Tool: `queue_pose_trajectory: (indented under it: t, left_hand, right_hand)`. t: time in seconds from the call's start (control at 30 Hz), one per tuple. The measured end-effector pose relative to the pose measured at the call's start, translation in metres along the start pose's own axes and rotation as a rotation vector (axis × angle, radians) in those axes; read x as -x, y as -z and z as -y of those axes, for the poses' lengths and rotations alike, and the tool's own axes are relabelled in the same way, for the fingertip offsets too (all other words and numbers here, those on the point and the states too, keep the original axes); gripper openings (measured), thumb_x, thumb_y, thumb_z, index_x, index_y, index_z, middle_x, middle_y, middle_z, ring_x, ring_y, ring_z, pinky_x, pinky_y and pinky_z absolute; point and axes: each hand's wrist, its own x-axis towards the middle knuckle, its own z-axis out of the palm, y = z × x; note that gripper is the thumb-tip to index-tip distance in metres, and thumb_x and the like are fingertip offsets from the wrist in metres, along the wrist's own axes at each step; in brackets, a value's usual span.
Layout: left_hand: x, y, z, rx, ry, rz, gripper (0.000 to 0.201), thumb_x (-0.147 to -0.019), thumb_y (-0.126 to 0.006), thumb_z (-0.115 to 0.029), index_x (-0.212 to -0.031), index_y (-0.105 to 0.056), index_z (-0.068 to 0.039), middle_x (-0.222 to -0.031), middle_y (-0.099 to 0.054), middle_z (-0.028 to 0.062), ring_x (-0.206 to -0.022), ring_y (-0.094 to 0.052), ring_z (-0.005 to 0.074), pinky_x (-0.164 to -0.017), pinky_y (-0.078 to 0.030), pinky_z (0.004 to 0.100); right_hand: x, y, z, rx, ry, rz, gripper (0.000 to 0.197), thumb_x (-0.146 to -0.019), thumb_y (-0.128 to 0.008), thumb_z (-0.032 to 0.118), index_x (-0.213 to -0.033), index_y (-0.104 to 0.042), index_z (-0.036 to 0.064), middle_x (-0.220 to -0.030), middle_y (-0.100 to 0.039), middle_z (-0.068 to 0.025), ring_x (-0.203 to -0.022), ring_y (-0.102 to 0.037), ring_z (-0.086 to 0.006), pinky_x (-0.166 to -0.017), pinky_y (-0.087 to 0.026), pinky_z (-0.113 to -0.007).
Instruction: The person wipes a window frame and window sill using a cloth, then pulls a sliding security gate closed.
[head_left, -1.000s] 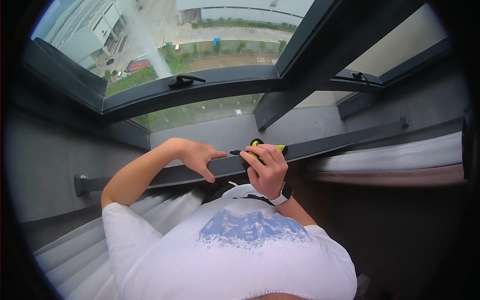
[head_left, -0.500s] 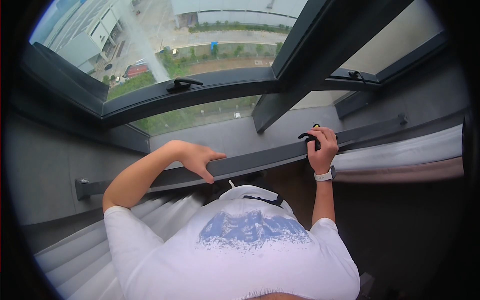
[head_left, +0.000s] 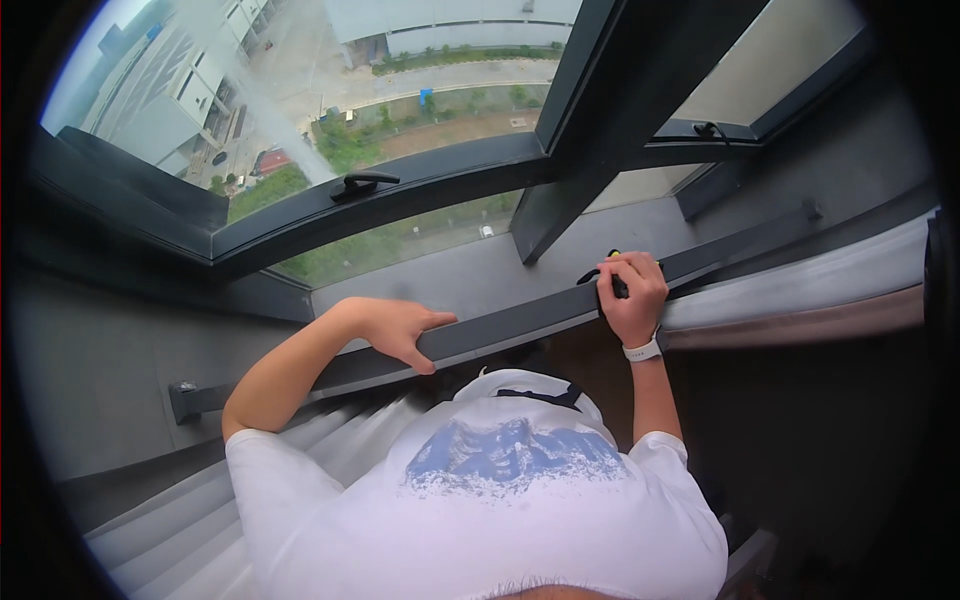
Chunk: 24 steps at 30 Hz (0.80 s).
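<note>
High above a road and pale buildings, we see a person at a window lean over a dark rail point(head_left: 510, 328), the left hand point(head_left: 400, 333) laid across it and the right hand point(head_left: 635, 300) closed around a black-and-yellow tool point(head_left: 619, 288). That tool sits at the rail, right of its middle, mostly covered by the fingers, and we cannot tell whether it touches the metal or what kind it is. The left grip is wide, thumb at the near edge and forefinger toward the far one; the right grip is narrow, wrapped on the tool. From here, we judge the likeliest trouble to be a slip: a small load held largely by curled fingers over a narrow bar could roll free if they loosen, dropping onto the grey ledge point(head_left: 570, 232) or down the dark gap by the white shirt point(head_left: 500, 540). We would also watch the pale curtain point(head_left: 800, 285) just beside the right wrist, since its loose folds could catch the tool or the watch strap point(head_left: 642, 350) should the arm swing outward. The left hand, spread rather than wrapped, might slide if weight shifted onto it, and a sudden lurch could, we reckon, scrape knuckles along the rail's edge
</note>
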Motion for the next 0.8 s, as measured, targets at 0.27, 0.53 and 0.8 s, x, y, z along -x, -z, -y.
queue_pose_trajectory:
  t: [0.27, 0.53, 0.8]
  left_hand:
    - [0.001, 0.000, -0.004, -0.043, -0.005, 0.033, 0.100, -0.084, -0.081, -0.043, -0.163, -0.045, 0.005, -0.138, -0.072, 0.0297, -0.124, -0.069, 0.0431, -0.106, -0.055, 0.0465]
    - [0.003, 0.015, -0.020, 0.022, 0.035, 0.145, 0.094, -0.085, -0.080, -0.049, -0.157, -0.050, 0.004, -0.119, -0.078, 0.0272, -0.110, -0.075, 0.0412, -0.099, -0.058, 0.0475]
    - [-0.001, 0.011, -0.015, -0.033, 0.046, 0.104, 0.111, -0.084, -0.079, -0.050, -0.169, -0.037, 0.008, -0.133, -0.072, 0.0324, -0.121, -0.070, 0.0447, -0.107, -0.056, 0.0458]
  right_hand:
    - [0.001, -0.009, 0.032, -0.075, 0.041, 0.062, 0.007, -0.086, -0.081, 0.009, -0.082, -0.075, 0.0080, -0.091, -0.074, -0.0053, -0.089, -0.071, -0.0291, -0.080, -0.056, -0.043]
    - [0.005, -0.051, 0.145, -0.280, 0.167, 0.144, 0.008, -0.085, -0.082, 0.012, -0.093, -0.080, 0.0108, -0.095, -0.076, -0.0029, -0.091, -0.073, -0.0251, -0.079, -0.057, -0.040]
    - [-0.002, 0.016, -0.055, 0.099, -0.203, -0.087, 0.017, -0.099, -0.071, 0.018, -0.090, -0.080, 0.0059, -0.095, -0.078, -0.0096, -0.093, -0.071, -0.0354, -0.087, -0.055, -0.047]
